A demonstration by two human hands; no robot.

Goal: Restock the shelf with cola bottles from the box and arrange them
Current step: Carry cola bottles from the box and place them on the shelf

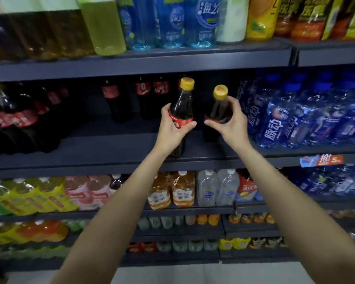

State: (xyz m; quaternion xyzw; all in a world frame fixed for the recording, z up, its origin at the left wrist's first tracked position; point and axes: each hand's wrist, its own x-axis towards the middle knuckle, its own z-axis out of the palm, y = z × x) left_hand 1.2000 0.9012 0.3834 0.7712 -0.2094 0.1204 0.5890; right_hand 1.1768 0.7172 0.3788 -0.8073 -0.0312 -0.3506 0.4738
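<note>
Two cola bottles with yellow caps and red labels are over the dark middle shelf (pixel 111 148). My left hand (pixel 173 128) grips the left cola bottle (pixel 182 103) around its label, upright near the shelf's front. My right hand (pixel 232 121) holds the right cola bottle (pixel 218 109) around its shoulder, tilted slightly left, a little further back. Several more cola bottles (pixel 143 95) with dark caps stand at the back of the same shelf. The box is not in view.
Large cola bottles (pixel 19 119) fill the shelf's left end and blue drink bottles (pixel 295 119) crowd its right. The shelf above holds tea and blue water bottles (pixel 172 21). Lower shelves carry mixed drinks. A price tag (pixel 322 159) hangs on the shelf edge.
</note>
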